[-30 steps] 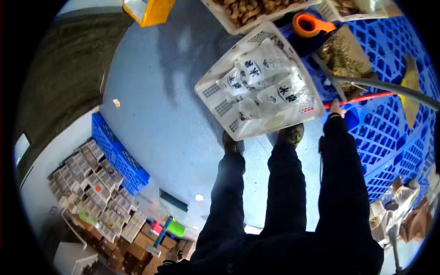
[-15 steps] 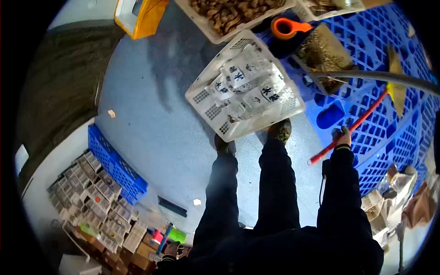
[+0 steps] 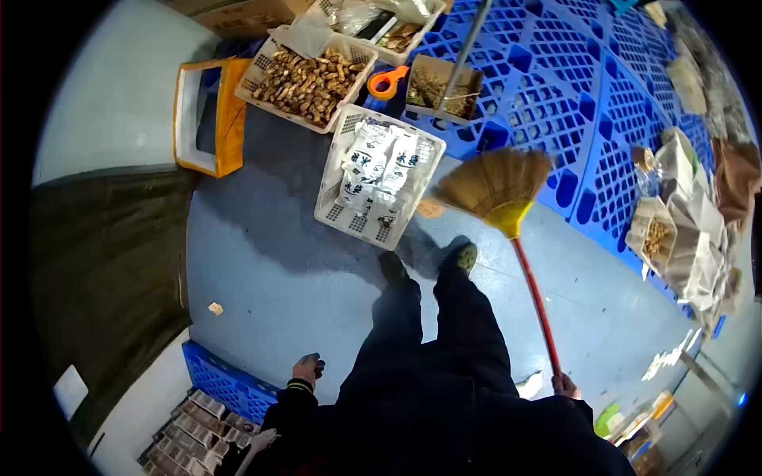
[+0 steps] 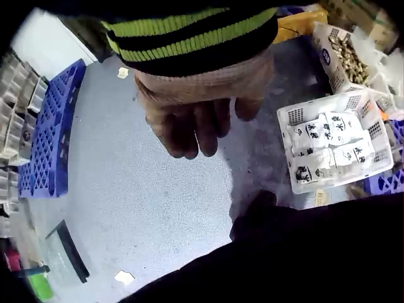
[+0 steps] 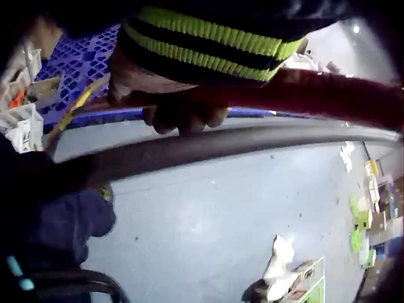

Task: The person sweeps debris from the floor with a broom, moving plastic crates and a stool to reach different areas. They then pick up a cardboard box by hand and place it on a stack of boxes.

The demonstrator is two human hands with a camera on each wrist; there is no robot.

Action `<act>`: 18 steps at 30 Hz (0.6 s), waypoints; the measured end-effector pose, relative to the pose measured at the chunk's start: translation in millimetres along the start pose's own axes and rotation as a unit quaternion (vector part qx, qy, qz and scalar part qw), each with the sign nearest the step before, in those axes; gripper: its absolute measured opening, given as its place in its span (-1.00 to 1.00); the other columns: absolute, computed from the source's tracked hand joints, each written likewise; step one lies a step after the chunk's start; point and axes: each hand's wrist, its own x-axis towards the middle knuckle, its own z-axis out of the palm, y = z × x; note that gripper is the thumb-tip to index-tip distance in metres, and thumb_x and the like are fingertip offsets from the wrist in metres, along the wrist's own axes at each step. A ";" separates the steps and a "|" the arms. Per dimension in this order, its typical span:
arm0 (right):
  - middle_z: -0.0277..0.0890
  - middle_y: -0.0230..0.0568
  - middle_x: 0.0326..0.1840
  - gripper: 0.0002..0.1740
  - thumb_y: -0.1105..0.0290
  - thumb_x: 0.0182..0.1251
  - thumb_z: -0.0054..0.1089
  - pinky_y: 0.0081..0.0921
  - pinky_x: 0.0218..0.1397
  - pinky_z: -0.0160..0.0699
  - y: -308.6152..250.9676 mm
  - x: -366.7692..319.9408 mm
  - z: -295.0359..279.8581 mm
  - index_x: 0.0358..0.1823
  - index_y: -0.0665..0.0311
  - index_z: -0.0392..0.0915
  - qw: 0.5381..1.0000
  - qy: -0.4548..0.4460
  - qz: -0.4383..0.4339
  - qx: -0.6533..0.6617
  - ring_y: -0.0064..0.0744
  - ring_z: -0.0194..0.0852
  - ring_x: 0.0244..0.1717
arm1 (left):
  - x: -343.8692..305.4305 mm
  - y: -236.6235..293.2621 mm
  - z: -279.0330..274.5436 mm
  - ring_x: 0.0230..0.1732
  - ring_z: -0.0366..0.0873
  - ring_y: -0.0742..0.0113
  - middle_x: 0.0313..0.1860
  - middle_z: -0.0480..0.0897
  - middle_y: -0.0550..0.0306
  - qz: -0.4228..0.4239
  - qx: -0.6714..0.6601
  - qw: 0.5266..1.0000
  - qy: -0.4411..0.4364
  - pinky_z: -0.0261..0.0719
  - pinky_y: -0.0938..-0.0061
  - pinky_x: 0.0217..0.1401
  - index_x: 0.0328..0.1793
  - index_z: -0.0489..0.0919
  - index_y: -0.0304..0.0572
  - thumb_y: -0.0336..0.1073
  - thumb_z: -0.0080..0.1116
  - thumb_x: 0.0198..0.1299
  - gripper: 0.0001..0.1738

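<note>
In the head view a broom [image 3: 500, 186] with a yellow collar points its tan bristles toward the pallets, its red handle running down to my right hand [image 3: 566, 386]. The right wrist view shows that hand [image 5: 183, 113] with fingers curled round the red handle [image 5: 315, 98]. My left hand [image 3: 308, 369] hangs over the floor, holding nothing; in the left wrist view this hand [image 4: 202, 104] has loosely bent fingers. Ahead of my feet stands a white basket [image 3: 329, 202] of printed white packets [image 3: 373, 163].
Blue pallets [image 3: 587, 119] fill the upper right, with a box of debris [image 3: 432, 83] and an orange tape dispenser [image 3: 385, 83]. A crate of brown pieces [image 3: 309, 83] and a yellow-orange frame [image 3: 230, 119] stand at the upper left. A grey pole [image 3: 464, 51] crosses the debris box.
My right hand has drawn the broom off the pallets, and its bristles have swung over toward the floor beside the basket. My left hand has come forward into fuller view.
</note>
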 end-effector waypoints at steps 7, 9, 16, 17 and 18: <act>0.59 -0.13 -0.42 -0.49 -0.11 0.25 -0.03 -0.37 -0.31 0.52 -10.9 6.7 110.6 0.03 0.08 0.53 0.986 -0.091 -0.119 -0.069 -0.35 0.59 -0.52 | 5.7 -20.2 -2.5 -0.53 0.37 0.39 -0.46 0.54 0.08 0.037 0.055 0.997 -0.048 0.33 0.50 -0.49 -0.11 0.50 -0.26 -0.13 0.08 0.12 -0.65; 0.59 -0.16 -0.46 -0.48 -0.14 0.26 -0.08 -0.35 -0.32 0.53 -24.4 31.2 121.7 -0.02 0.07 0.55 0.968 -0.050 -0.207 -0.134 -0.32 0.58 -0.54 | 3.8 -41.5 -8.1 -0.42 0.46 0.32 -0.35 0.60 0.02 0.060 0.067 0.995 -0.034 0.43 0.44 -0.37 -0.04 0.50 -0.27 -0.08 0.08 0.13 -0.58; 0.61 -0.12 -0.29 -0.49 -0.14 0.25 -0.10 -0.25 -0.16 0.51 -11.5 78.9 114.8 -0.10 0.09 0.59 0.976 -0.160 -0.080 -0.121 -0.16 0.60 -0.26 | 19.3 -131.3 -12.5 -0.33 0.51 0.26 -0.26 0.62 -0.01 0.079 0.058 0.995 -0.016 0.48 0.41 -0.27 0.02 0.49 -0.26 -0.10 0.12 0.12 -0.56; 0.61 -0.13 -0.33 -0.48 -0.14 0.25 -0.10 -0.26 -0.19 0.51 13.6 69.0 120.0 -0.11 0.10 0.59 0.980 -0.162 -0.066 -0.096 -0.19 0.60 -0.31 | 7.1 -140.8 -5.4 -0.28 0.52 0.23 -0.23 0.61 -0.02 0.090 0.064 0.994 -0.018 0.49 0.38 -0.21 0.03 0.50 -0.24 -0.10 0.10 0.12 -0.57; 0.61 -0.13 -0.37 -0.48 -0.15 0.24 -0.09 -0.28 -0.22 0.52 38.3 58.1 125.2 -0.13 0.11 0.60 0.983 -0.164 -0.054 -0.069 -0.22 0.61 -0.35 | -0.6 -152.2 -3.4 -0.24 0.53 0.21 -0.19 0.61 -0.04 0.103 0.071 0.992 -0.019 0.50 0.35 -0.15 0.03 0.51 -0.23 -0.10 0.09 0.12 -0.57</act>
